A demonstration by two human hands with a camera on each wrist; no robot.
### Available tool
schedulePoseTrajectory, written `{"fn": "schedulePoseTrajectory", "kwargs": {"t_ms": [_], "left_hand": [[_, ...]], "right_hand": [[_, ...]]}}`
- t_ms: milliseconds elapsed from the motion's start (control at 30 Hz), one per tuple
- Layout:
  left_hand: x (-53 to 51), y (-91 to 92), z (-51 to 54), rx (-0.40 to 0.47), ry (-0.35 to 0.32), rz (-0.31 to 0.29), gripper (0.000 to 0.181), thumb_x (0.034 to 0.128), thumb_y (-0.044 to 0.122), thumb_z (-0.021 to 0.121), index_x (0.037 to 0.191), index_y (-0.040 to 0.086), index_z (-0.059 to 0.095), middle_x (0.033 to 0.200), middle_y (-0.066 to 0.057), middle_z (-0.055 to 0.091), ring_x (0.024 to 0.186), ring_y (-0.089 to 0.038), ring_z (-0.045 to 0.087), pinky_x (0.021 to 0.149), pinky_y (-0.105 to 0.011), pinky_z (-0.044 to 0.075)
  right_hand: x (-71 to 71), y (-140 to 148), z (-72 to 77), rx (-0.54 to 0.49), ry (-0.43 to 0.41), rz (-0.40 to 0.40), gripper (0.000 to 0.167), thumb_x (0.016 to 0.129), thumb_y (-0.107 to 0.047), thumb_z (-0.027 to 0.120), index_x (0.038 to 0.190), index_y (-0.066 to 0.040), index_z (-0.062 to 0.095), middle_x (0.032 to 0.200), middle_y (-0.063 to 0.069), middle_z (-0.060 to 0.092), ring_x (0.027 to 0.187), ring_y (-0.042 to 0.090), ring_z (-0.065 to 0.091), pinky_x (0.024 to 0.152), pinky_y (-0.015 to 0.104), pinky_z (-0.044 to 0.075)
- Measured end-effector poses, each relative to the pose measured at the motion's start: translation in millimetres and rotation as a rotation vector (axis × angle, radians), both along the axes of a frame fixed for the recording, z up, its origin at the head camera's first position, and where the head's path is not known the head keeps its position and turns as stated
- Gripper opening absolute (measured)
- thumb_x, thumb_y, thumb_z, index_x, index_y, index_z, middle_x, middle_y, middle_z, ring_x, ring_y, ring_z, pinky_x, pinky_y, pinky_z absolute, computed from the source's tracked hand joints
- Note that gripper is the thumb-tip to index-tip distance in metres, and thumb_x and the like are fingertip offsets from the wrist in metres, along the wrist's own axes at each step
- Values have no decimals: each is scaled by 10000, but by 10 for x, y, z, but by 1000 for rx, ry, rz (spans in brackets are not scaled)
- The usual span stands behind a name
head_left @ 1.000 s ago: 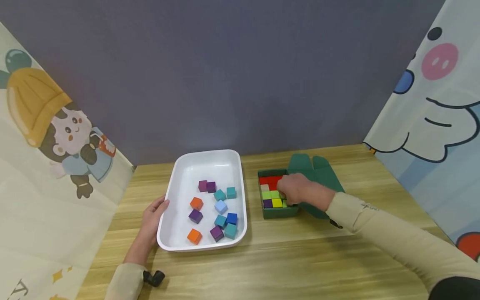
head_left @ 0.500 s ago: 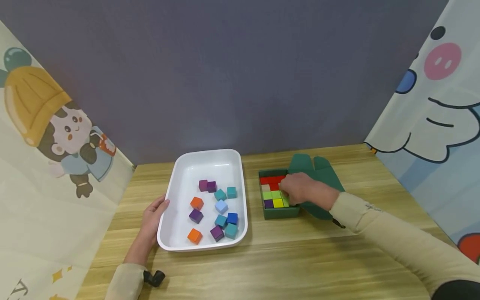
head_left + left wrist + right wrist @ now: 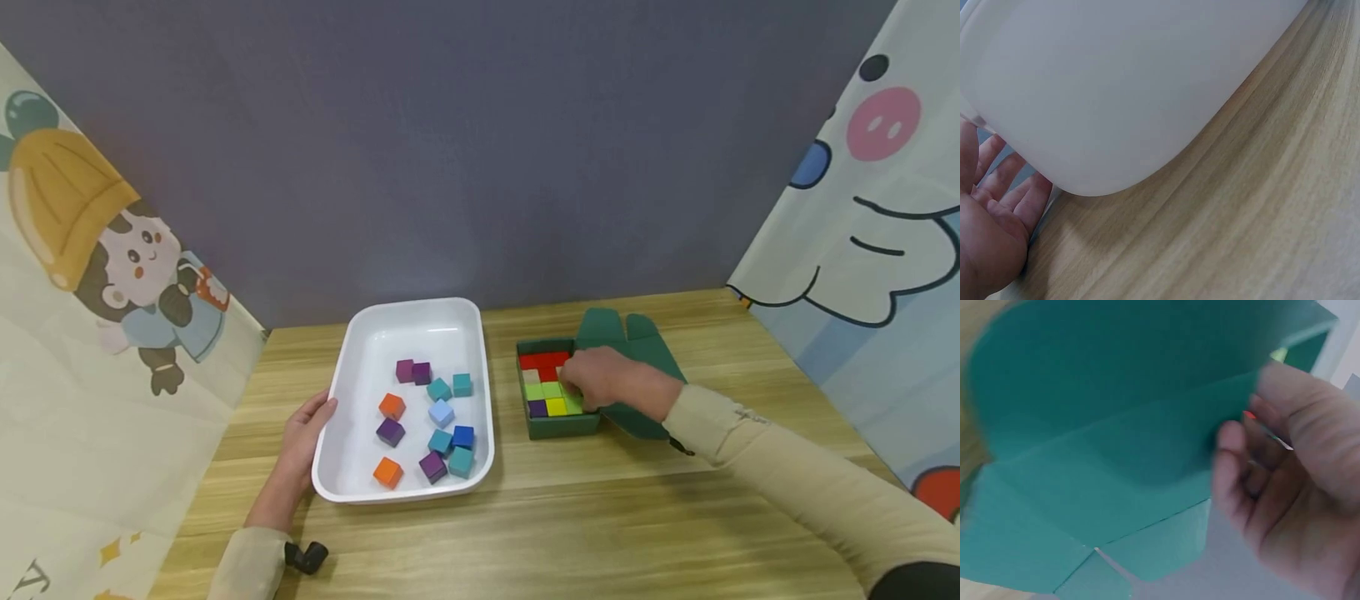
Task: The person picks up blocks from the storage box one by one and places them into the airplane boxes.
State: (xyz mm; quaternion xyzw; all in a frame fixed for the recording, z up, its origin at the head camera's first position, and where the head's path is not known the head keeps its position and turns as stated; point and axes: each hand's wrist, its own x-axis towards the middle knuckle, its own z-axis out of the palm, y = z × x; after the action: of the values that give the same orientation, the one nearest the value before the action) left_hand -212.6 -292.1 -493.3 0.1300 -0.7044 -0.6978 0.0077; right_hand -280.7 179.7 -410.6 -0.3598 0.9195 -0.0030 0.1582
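My left hand [image 3: 306, 429] holds the left side of a white tray [image 3: 411, 310], thumb over the rim. In the left wrist view, the fingers [image 3: 1007, 181] lie against the outside of the tray's wall. Several coloured cubes lie loose in the tray, such as an orange cube [image 3: 387, 472] and a blue cube [image 3: 463, 437]. My right hand [image 3: 596, 379] reaches into an open green box [image 3: 562, 427] from the right, fingers bent down. Inside are red blocks [image 3: 545, 362], light green blocks [image 3: 551, 390] and a yellow cube [image 3: 556, 407]. Whether the fingertips pinch a block is hidden.
The box's green lid [image 3: 652, 354] is folded back to the right, under the right forearm. Both containers stand on a wooden table [image 3: 525, 525]. A grey wall [image 3: 480, 150] rises behind, with printed cloths at both sides.
My right hand stays at the box's right side and shifts very slightly right. More of the light green at the front right corner shows now. My left hand and the tray stay put.
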Motion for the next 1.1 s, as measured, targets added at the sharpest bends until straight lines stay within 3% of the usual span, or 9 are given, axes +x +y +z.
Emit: {"fn": "schedulePoseTrajectory", "kwargs": {"t_ms": [100,200,400,733,800,967,1100], "left_hand": [[6,4,0,-3,-13,0,622,967,408,588,1448,53,418,1283,-95,565,999,-117,624,837,-276,546],[18,5,0,-8,-21,-1,633,968,411,584,1454,47,407,1324,-129,537,1011,-121,619,846,-276,542],[29,-12,-13,-3,-18,2,630,971,408,581,1452,41,404,1344,-164,515,1010,-130,621,840,-279,545],[16,-7,-23,-8,-14,-7,629,970,420,577,1457,60,408,1386,-178,485,1026,-128,615,849,-274,540],[10,-3,-28,-7,-15,-3,627,970,418,578,1456,61,409,1393,-187,476,1028,-132,615,851,-276,540],[-6,4,-31,-11,-15,3,620,969,410,583,1453,62,415,1393,-195,475,1018,-133,618,846,-277,542],[-16,2,-20,-16,-7,15,607,975,391,582,1449,48,419,1344,-165,524,994,-124,622,828,-265,545]], "right_hand": [[7,5,17,-5,-32,-15,481,757,158,641,660,-205,340,652,-50,155,588,139,130,526,312,148],[9,11,11,-22,-20,9,566,757,164,629,685,-206,207,676,-26,74,597,152,74,535,327,106],[21,43,-27,-42,-1,1,588,801,28,759,665,-208,238,653,-37,93,582,138,100,525,306,133],[46,29,-1,-63,-20,-5,564,805,2,772,672,-197,261,659,-36,96,580,139,116,527,298,159],[41,14,7,-52,-32,-21,492,805,-21,782,662,-181,339,659,-37,129,578,135,151,528,292,189],[34,-14,24,-20,-31,-33,207,794,-98,813,777,-133,609,661,-64,396,583,113,343,536,266,337],[27,-31,29,-21,-25,-31,177,798,-126,813,818,-121,637,685,-57,509,586,107,419,545,258,399]]}}
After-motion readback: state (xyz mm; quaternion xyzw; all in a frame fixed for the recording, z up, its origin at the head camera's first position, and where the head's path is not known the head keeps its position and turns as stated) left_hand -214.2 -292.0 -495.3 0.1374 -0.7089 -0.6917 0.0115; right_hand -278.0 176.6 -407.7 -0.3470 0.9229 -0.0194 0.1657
